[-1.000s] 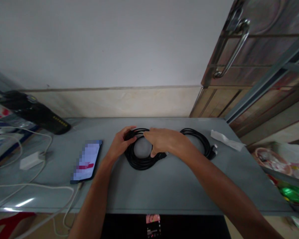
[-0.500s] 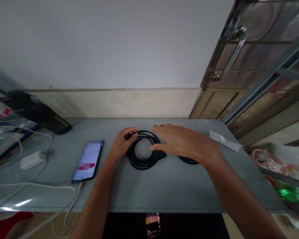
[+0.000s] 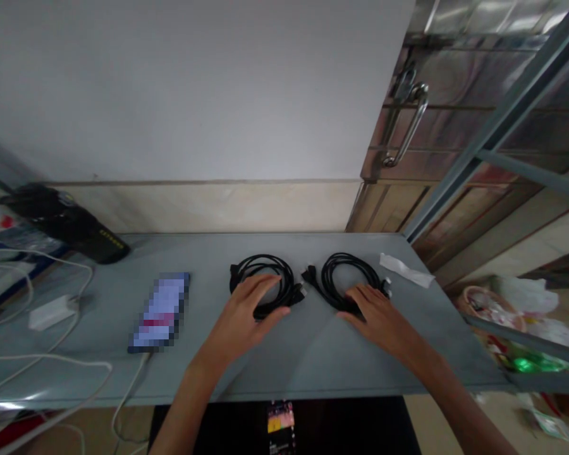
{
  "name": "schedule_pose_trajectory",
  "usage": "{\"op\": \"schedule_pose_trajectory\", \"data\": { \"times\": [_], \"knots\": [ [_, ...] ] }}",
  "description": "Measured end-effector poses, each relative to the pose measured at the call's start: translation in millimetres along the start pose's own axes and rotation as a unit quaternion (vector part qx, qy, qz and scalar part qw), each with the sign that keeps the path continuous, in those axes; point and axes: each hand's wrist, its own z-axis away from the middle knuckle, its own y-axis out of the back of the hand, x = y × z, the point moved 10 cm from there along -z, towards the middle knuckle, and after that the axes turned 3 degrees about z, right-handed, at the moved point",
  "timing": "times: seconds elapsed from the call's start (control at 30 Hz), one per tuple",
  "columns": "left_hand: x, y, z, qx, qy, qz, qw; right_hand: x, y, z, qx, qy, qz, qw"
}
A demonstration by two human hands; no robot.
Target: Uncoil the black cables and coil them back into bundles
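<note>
Two coiled black cables with plugs at their ends lie side by side on the grey table (image 3: 308,370). Over the near left part of the left cable coil (image 3: 287,268) is my left hand (image 3: 253,309), its thumb and fingers apart and holding nothing. My right hand (image 3: 372,313) is at the near edge of the right cable coil (image 3: 327,275), fingers spread; whether it touches the cable I cannot tell. Each hand hides part of the coil under it. The two coils lie close together, with plug ends in the gap between them.
Left of the coils lies a phone (image 3: 160,313) with a white cord. Farther left are a white adapter (image 3: 52,313) and a black bottle (image 3: 66,221) on its side. A crumpled white strip (image 3: 406,270) lies at right, near a metal frame (image 3: 493,120).
My right hand has moved off the left coil to the right coil, which now shows almost whole. My left hand has shifted right and nearer. The view has turned slightly right.
</note>
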Motion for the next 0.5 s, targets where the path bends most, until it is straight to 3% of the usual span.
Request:
{"op": "schedule_pose_trajectory", "data": {
  "times": [0.07,0.17,0.5],
  "knots": [
    [1,-17.1,17,-0.039,0.005,-0.021,0.999,6,-3,10,0.017,0.007,0.006,1.000],
    [-5,-28.9,34,-0.047,-0.006,-0.055,0.997,10,-5,22,0.036,0.016,0.007,0.999],
    [-41,-24.7,33,-0.011,0.004,-0.126,0.992,14,3,32,0.090,-0.017,0.015,0.996]
  ]
}}
